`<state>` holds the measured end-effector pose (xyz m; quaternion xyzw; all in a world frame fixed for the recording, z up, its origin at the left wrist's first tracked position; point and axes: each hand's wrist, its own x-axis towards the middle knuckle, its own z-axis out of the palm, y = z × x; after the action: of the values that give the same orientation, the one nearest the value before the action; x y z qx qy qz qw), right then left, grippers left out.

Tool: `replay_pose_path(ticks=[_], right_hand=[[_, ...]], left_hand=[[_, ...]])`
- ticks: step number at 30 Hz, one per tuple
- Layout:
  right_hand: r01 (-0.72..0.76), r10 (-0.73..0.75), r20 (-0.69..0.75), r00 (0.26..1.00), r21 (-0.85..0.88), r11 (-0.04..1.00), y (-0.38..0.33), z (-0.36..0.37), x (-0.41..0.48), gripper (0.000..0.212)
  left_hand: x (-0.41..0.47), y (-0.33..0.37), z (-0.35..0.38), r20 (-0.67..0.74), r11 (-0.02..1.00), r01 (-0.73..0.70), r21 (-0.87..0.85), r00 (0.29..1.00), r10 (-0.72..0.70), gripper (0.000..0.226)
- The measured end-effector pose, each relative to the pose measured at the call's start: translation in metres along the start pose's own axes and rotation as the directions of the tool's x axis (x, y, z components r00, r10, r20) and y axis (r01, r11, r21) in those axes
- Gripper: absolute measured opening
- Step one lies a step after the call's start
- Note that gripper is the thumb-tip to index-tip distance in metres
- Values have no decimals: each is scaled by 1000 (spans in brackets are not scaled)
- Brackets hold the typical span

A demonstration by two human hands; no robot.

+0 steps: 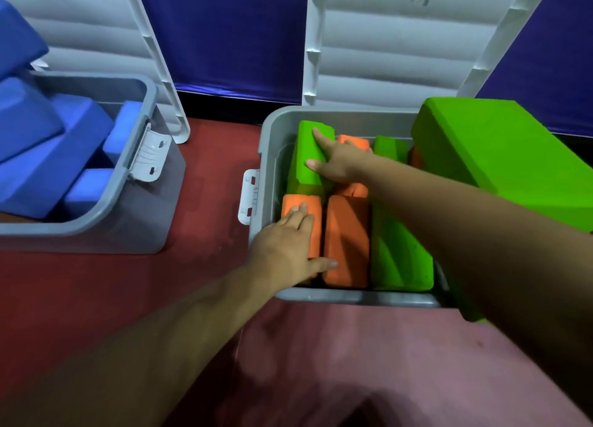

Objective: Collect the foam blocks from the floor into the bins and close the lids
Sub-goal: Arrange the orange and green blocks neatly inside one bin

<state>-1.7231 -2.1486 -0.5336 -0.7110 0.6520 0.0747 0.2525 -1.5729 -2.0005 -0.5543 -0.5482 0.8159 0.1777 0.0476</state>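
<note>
— Where are the foam blocks?

— In the right grey bin (266,131). The left hand (285,250) rests flat, fingers straight, on an orange block (317,208). The right hand (340,163) presses a tilted green block (303,144) with straight index finger and thumb; its other fingers are hidden.

— What crowds it?

— A big green block (500,153) lies across the right rim, above the right forearm. The white lid (401,41) stands open behind. Across the red floor (208,202), a second bin (141,157) holds blue blocks (48,166).

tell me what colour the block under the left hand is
Orange. The head view shows the orange block best, under the left hand.
</note>
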Motion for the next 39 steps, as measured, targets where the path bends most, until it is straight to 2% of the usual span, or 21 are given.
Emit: replay_pose_path(ticks=[3,8,13,15,17,19,22,24,25,27,28,31,33,35,37,39], right_hand=[[-57,59,-68,996,28,998,-10,16,-3,76],[-38,41,-56,998,54,998,-10,17,-6,73],[29,-28,-44,999,8,1000,-3,6,-34,75],[96,-85,-162,983,56,994,-1,-16,-57,65],[149,-102,-319,942,128,981,2,-45,-86,56],[155,-73,-438,896,154,976,16,-75,-114,51],[4,72,-542,837,138,990,55,-111,-147,49],[-194,234,-523,819,131,972,87,-117,-163,51],[-283,310,-482,819,131,950,102,-115,-170,54],[-388,410,-403,818,140,911,126,-102,-177,64],[-415,444,-393,805,162,895,133,-96,-179,71],[-538,595,-348,725,254,804,146,-93,-182,101],[-516,570,-279,773,246,821,151,-95,-182,95],[-400,498,-297,815,333,854,151,-97,-181,75],[-297,465,-363,808,430,852,141,-100,-181,66],[-187,424,-415,805,501,845,123,-103,-180,69]], left_hand=[[3,3,-2,10,1000,16,-14,1000,-16,100],[5,8,-6,61,999,35,-1,998,-35,99],[7,10,-12,100,999,34,-6,994,-34,94],[8,11,-15,122,997,57,-45,991,-51,94],[9,16,-22,121,989,91,-113,990,-77,85],[14,24,-32,26,961,112,-253,994,-109,70],[24,51,-53,-186,845,46,-533,968,-170,41],[34,77,-66,-202,759,13,-651,961,-190,17],[39,92,-70,-159,697,10,-717,971,-178,13],[46,125,-75,3,472,61,-879,992,-123,21],[50,139,-75,95,391,121,-912,992,-86,27],[56,167,-75,241,316,223,-922,970,20,67],[57,176,-72,257,250,243,-937,966,26,90],[55,179,-69,231,225,227,-947,973,-8,98],[50,175,-70,95,192,117,-974,989,-117,71],[49,155,-79,-46,131,-14,-991,969,-242,52]])
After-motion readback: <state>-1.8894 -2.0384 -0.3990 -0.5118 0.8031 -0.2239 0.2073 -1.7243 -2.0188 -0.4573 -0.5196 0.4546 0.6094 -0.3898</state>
